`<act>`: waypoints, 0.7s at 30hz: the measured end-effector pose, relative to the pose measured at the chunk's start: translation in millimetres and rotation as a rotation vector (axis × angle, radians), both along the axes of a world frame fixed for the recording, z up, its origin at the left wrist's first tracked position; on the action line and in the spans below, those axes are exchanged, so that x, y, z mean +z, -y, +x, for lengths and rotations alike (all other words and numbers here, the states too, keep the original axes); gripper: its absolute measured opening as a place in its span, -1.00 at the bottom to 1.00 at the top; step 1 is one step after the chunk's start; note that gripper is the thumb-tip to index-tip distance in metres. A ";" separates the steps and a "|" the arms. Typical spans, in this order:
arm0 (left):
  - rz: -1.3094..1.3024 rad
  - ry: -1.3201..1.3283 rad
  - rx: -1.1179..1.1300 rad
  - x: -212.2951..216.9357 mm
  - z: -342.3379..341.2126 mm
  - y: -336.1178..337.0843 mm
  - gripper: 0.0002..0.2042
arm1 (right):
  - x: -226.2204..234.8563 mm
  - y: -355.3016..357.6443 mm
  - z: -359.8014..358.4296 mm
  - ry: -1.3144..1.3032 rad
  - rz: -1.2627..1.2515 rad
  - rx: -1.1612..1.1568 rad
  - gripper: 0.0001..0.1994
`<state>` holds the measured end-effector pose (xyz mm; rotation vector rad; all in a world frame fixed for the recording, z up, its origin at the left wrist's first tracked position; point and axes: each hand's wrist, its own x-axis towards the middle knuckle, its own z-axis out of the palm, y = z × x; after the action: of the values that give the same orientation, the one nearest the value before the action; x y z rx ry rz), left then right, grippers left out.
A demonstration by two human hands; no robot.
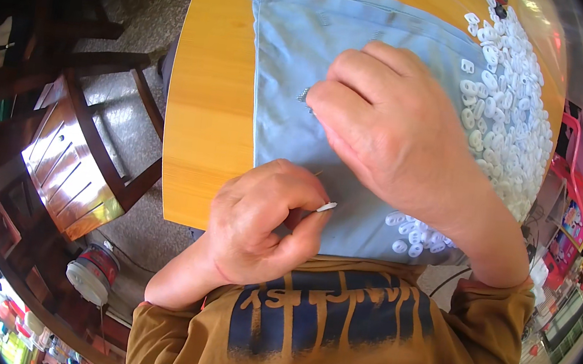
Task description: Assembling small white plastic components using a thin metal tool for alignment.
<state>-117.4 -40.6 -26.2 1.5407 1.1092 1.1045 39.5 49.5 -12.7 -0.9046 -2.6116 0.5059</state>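
My left hand [258,221] is closed low over the near edge of a light blue cloth [289,45]. Its thumb and forefinger pinch a small white plastic piece [327,207]. Farther up the cloth, my right hand [399,122] is bent with its fingertips together and pointing down. Several tiny metal springs [302,97] lie right beside those fingertips. Whatever the right fingers grip is hidden under the hand. A big heap of white oval plastic pieces with holes [509,99] covers the cloth's right side. A smaller cluster of them [415,233] lies below my right forearm.
The cloth lies on a yellow wooden table [207,100] with a curved edge. On the left stands a dark wooden chair [78,165], with a white-lidded bucket [92,274] on the floor near it. Clear plastic sheeting [545,38] and a pink-red chair [579,179] are at the right.
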 end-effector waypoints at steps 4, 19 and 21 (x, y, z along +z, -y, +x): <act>0.000 0.026 0.009 -1.6 -1.2 0.8 -0.81 | 3.3 -4.2 -2.7 0.040 0.013 0.059 -0.82; -0.132 0.206 0.087 -4.3 -4.2 6.3 -0.83 | 5.9 0.9 0.0 -0.122 -0.161 0.012 -0.79; -0.155 0.255 0.101 -1.0 -6.2 7.0 -0.83 | 15.7 2.8 1.2 -0.175 -0.303 0.014 -0.79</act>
<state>-123.6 -47.6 -27.2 1.1977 1.0779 1.2155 40.8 46.8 3.0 -0.8859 -2.4230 0.9584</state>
